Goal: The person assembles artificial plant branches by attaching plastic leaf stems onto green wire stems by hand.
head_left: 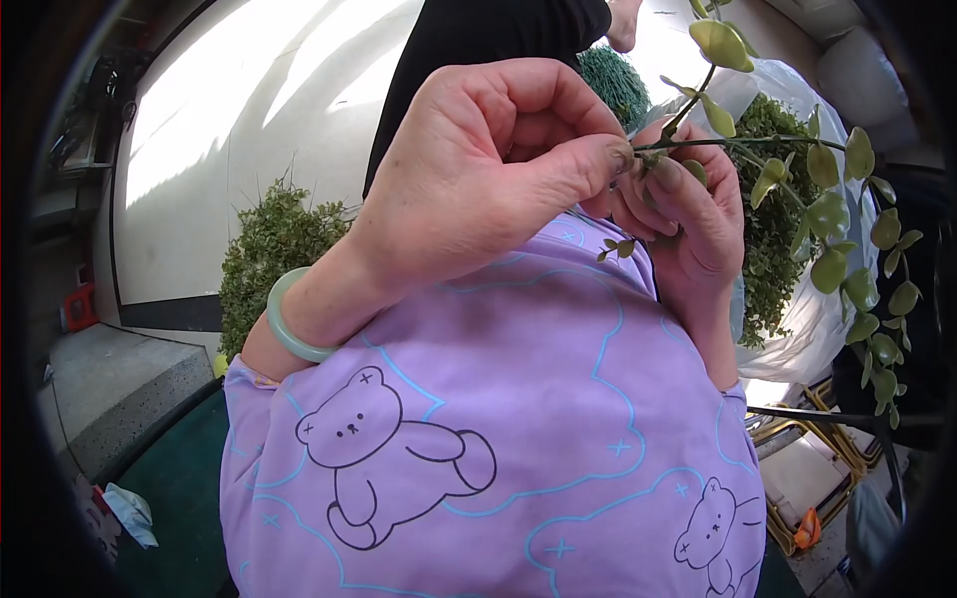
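My left hand (488, 159), with a pale green bangle (289, 319) on its wrist, pinches thumb and forefinger together at the stem joint of an artificial leafy branch (827, 214). Close beside it, my right hand (698, 209) grips the same branch between thumb and fingers. The branch's thin stems and round green leaves spread up and out to the right, then droop. A small sprig (616, 249) hangs below the fingers. The exact point of contact is partly hidden by the fingertips.
A lilac apron with bear drawings (498, 399) covers my lap. Bunches of small-leaved greenery lie at left (284, 239) and right (768, 219), the right one by a white plastic bag (807, 100). Beyond are a dark green stringy bundle (613, 85) and folded metal-framed chairs (807, 458).
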